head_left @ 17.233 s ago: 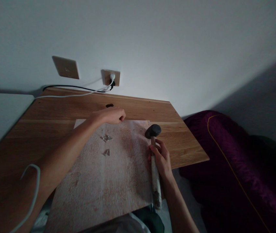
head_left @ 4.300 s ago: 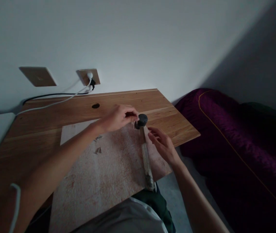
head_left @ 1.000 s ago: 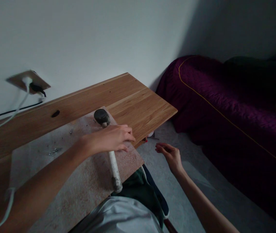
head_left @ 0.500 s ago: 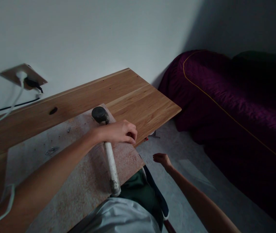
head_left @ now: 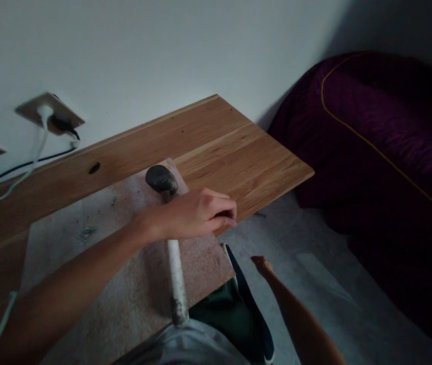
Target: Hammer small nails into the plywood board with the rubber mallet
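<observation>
My left hand (head_left: 212, 213) reaches across the pale, dusty board (head_left: 124, 281), its fingers curled in by the front edge of the wooden desk top (head_left: 219, 162). Whatever may be between those fingers is hidden. Under my left wrist lies a rubber mallet (head_left: 178, 284) with a black head and a worn white handle. Low on the right, beside the desk and above the floor, is my right hand (head_left: 262, 264); its fingers are too foreshortened and dim to read. Small metal fasteners (head_left: 87, 232) lie on the board, with a single one (head_left: 113, 201) farther back.
A wall socket (head_left: 50, 114) with white and black plugs and cables (head_left: 29, 163) is behind the desk at left. A round hole (head_left: 94, 168) pierces the desk top. A purple-covered piece of furniture (head_left: 353, 167) stands at right, over grey floor (head_left: 315, 304).
My left hand has moved right along the desk edge, past the board's edge. The view has shifted somewhat. My right hand sits a little lower, and less of it shows.
</observation>
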`<action>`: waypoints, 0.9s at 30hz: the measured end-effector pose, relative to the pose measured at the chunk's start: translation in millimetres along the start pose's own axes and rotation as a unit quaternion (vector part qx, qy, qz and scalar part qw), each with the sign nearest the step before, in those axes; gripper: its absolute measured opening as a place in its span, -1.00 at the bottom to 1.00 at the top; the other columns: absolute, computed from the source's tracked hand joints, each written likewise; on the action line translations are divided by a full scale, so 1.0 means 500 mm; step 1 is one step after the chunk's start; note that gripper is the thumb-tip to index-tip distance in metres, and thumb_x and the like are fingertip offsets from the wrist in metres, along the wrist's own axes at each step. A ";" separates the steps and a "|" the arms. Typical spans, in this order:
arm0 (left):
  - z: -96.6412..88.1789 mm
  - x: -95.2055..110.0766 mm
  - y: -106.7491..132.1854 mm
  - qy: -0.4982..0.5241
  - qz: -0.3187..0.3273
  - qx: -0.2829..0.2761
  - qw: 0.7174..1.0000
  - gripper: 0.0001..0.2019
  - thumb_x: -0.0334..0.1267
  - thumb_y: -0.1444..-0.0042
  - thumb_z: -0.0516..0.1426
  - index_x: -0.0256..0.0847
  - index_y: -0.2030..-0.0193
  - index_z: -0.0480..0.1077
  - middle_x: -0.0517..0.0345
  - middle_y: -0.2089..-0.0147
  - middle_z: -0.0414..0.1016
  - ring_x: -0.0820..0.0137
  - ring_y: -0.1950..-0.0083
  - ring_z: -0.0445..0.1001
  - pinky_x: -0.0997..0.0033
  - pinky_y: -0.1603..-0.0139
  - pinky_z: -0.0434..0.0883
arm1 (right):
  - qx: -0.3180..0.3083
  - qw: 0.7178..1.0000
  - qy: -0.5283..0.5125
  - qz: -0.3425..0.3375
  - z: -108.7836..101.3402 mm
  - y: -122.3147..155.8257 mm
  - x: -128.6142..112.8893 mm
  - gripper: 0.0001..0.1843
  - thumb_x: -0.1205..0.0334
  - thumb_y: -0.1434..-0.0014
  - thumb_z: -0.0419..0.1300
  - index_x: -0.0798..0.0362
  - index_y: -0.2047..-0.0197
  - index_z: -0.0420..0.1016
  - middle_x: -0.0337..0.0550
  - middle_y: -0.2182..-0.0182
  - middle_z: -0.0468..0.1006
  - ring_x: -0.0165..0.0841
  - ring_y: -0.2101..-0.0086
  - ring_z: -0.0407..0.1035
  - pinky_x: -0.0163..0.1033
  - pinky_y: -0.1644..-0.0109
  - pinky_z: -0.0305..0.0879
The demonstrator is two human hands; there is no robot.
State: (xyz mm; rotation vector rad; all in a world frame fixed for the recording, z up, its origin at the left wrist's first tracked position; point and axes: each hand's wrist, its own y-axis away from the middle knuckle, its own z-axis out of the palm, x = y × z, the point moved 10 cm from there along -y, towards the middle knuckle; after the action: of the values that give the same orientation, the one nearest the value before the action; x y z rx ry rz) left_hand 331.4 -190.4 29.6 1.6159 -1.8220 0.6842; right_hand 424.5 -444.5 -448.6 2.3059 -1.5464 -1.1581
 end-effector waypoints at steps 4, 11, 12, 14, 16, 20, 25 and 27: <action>0.000 0.000 -0.003 0.021 -0.062 0.066 0.996 -0.89 -0.38 -0.39 0.32 -0.24 0.22 0.59 0.20 0.28 0.65 0.44 0.27 0.56 0.40 0.17 0.37 | -0.006 1.000 -0.021 -0.008 0.000 0.008 -0.005 -0.67 0.07 -0.49 0.34 0.01 -0.22 0.59 -0.02 -0.17 0.62 -0.18 -0.02 0.60 0.01 -0.09 0.62; 0.037 0.004 -0.002 0.023 -0.094 0.078 0.992 -0.91 -0.31 -0.31 0.40 -0.21 0.25 0.65 0.17 0.25 0.52 0.45 0.28 0.48 0.38 0.19 0.37 | 0.083 0.986 -0.102 -0.099 -0.096 0.044 -0.113 -0.69 0.00 -0.45 0.35 0.08 -0.03 0.60 -0.09 0.05 0.65 -0.23 0.12 0.59 -0.01 -0.01 0.60; 0.039 -0.001 -0.002 0.026 -0.105 0.081 0.991 -0.91 -0.30 -0.30 0.40 -0.21 0.25 0.66 0.17 0.26 0.51 0.46 0.30 0.46 0.38 0.20 0.36 | 0.098 0.982 -0.118 -0.114 -0.117 0.053 -0.134 -0.65 -0.06 -0.43 0.36 0.08 0.04 0.59 -0.10 0.11 0.63 -0.24 0.18 0.58 -0.02 0.05 0.60; 0.044 -0.009 0.001 0.048 -0.121 0.090 0.987 -0.91 -0.28 -0.31 0.40 -0.22 0.23 0.67 0.18 0.28 0.49 0.47 0.33 0.43 0.38 0.23 0.34 | 0.127 0.969 -0.152 -0.149 -0.164 0.077 -0.180 -0.53 -0.25 -0.38 0.28 0.03 0.21 0.56 -0.05 0.19 0.57 -0.20 0.26 0.56 -0.02 0.17 0.62; 0.047 -0.013 0.004 0.075 -0.127 0.104 0.984 -0.89 -0.25 -0.31 0.40 -0.23 0.23 0.68 0.18 0.31 0.49 0.47 0.35 0.41 0.39 0.26 0.32 | 0.161 0.950 -0.187 -0.189 -0.223 0.111 -0.235 -0.49 -0.32 -0.39 0.17 -0.01 0.19 0.51 -0.04 0.17 0.54 -0.17 0.22 0.55 -0.01 0.17 0.63; 0.049 -0.015 0.008 0.140 -0.122 0.125 0.975 -0.86 -0.21 -0.28 0.41 -0.23 0.25 0.69 0.15 0.32 0.54 0.47 0.34 0.42 0.40 0.29 0.33 | 0.194 0.915 -0.232 -0.267 -0.345 0.213 -0.365 -0.59 -0.17 -0.41 0.28 -0.06 -0.11 0.43 -0.08 0.04 0.55 -0.22 0.13 0.58 -0.06 0.06 0.64; 0.047 -0.021 0.008 0.291 -0.107 0.107 0.945 -0.83 -0.17 -0.29 0.37 -0.24 0.21 0.70 0.13 0.29 0.64 0.46 0.32 0.47 0.43 0.24 0.42 | 0.230 0.836 -0.251 -0.430 -0.468 0.385 -0.546 -0.44 0.15 -0.38 0.44 -0.09 -0.36 0.41 -0.13 0.14 0.57 -0.25 0.17 0.58 -0.10 0.06 0.65; 0.042 -0.019 0.010 0.311 -0.100 0.098 0.940 -0.84 -0.18 -0.28 0.36 -0.24 0.21 0.71 0.13 0.31 0.65 0.45 0.31 0.49 0.43 0.21 0.43 | 0.239 0.824 -0.241 -0.454 -0.489 0.424 -0.591 -0.43 0.15 -0.40 0.43 -0.10 -0.40 0.42 -0.12 0.14 0.60 -0.25 0.19 0.60 -0.08 0.07 0.67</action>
State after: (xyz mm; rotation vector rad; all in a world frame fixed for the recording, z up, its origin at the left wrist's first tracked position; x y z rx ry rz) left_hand 325.0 -198.4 8.5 1.4524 -1.1447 1.1533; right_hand 376.5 -367.6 -20.1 3.4962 -0.8129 -1.8142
